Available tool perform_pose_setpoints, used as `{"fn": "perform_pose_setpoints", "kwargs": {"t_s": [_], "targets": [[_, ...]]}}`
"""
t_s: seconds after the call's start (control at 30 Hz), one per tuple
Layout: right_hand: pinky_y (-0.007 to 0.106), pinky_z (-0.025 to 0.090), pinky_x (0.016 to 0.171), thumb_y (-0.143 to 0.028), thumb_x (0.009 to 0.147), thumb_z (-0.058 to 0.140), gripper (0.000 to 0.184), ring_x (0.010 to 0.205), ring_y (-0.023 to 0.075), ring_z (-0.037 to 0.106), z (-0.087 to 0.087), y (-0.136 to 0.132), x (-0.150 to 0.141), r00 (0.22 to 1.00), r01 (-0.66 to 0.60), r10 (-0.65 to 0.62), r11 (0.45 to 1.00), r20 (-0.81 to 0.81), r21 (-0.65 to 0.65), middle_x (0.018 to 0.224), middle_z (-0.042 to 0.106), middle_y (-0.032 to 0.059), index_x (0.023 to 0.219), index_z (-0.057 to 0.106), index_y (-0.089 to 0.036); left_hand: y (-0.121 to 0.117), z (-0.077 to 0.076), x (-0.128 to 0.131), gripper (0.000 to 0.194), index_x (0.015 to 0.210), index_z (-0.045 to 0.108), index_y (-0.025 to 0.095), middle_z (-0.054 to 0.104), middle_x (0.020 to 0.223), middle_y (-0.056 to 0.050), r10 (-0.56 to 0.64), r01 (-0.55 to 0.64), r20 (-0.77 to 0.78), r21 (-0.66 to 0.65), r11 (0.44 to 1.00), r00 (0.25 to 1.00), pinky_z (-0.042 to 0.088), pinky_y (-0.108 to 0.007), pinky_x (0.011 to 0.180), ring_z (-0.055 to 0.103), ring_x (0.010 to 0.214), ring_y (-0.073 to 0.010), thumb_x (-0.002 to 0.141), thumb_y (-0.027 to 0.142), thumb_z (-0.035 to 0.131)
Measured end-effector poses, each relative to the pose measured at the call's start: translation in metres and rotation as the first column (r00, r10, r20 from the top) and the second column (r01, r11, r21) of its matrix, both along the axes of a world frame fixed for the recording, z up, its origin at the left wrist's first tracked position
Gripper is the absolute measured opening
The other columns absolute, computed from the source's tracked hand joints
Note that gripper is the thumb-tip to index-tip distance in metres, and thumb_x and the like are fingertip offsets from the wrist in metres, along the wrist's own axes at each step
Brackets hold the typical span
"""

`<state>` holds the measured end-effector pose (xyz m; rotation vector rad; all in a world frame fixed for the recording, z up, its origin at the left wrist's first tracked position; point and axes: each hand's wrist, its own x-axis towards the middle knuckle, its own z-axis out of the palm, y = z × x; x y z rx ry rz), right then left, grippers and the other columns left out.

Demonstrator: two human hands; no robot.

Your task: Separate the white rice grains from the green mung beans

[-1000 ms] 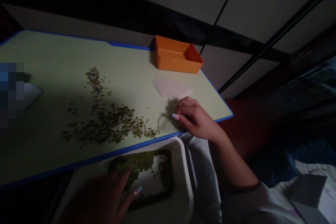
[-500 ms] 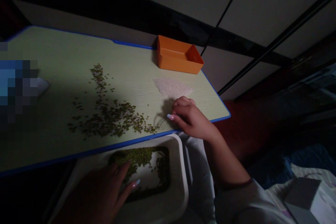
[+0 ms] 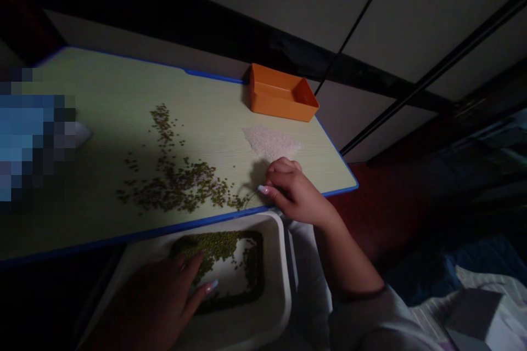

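My right hand (image 3: 294, 189) is curled at the table's near edge, closed on a thin see-through piece with a curved rim, mostly hidden by the fingers. Loose green beans (image 3: 193, 184), which look like mung beans, lie scattered to its left. Just beyond the knuckles is a small heap of white grains (image 3: 272, 141), like rice. Below the table edge, my left hand (image 3: 164, 290) reaches into a white tub (image 3: 282, 269), thumb apart from the fingers. Its fingertips are at more green beans (image 3: 216, 244) on the tub's floor; some fingers are lost in shadow.
An orange open box (image 3: 284, 101) stands at the far edge of the blue-rimmed table (image 3: 102, 82). A blurred-out blue patch covers the table's left end. Cabinet panels (image 3: 382, 38) rise behind, and a grey box (image 3: 473, 312) lies on cloth at the lower right.
The view has shifted slightly, moving the table's far part right and down. My right hand sits a little lower and further left, by the beans' right end. My left hand stays in the tub.
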<state>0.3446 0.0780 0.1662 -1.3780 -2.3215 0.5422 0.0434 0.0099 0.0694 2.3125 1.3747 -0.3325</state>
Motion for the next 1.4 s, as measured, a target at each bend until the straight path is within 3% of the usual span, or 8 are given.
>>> {"fn": "perform_pose_setpoints", "kwargs": {"t_s": [0.5,1.17,1.4], "targets": [[0.044,0.038,0.099,-0.033,0.112,0.061,0.027,0.105,0.0279,0.058,0.001,-0.001,-0.002,0.999,0.030,-0.030,0.999,-0.012,0.045,0.100,0.066,0.0068,0.085,0.060,-0.025,-0.001,-0.003,-0.002,0.055,0.146,0.082,0.019,0.090,0.139,-0.020,0.013,-0.013,0.005,0.006,1.000,1.000,0.068,-0.060,0.107,0.087,0.120,-0.0438,0.103,0.038,0.053],[0.045,0.038,0.099,-0.032,0.112,0.061,0.026,0.106,0.0290,0.058,0.001,-0.006,-0.007,0.999,0.031,-0.031,0.999,0.030,0.024,0.102,0.069,0.0082,0.087,0.064,-0.025,-0.001,-0.009,-0.005,0.051,0.130,0.088,0.024,0.093,0.128,-0.018,0.023,-0.029,0.095,0.057,0.998,0.995,0.070,-0.059,0.101,0.089,0.112,-0.0425,0.101,0.045,0.052],[0.046,0.038,0.099,-0.035,0.112,0.060,0.027,0.108,0.0300,0.059,0.000,-0.012,-0.003,0.998,0.068,-0.066,0.995,-0.020,0.077,0.103,0.070,0.0092,0.087,0.061,-0.025,-0.001,-0.012,-0.008,0.050,0.129,0.088,0.026,0.093,0.129,-0.018,0.016,-0.022,0.075,0.071,0.997,0.997,0.070,-0.057,0.100,0.089,0.114,-0.0422,0.101,0.045,0.051]]}}
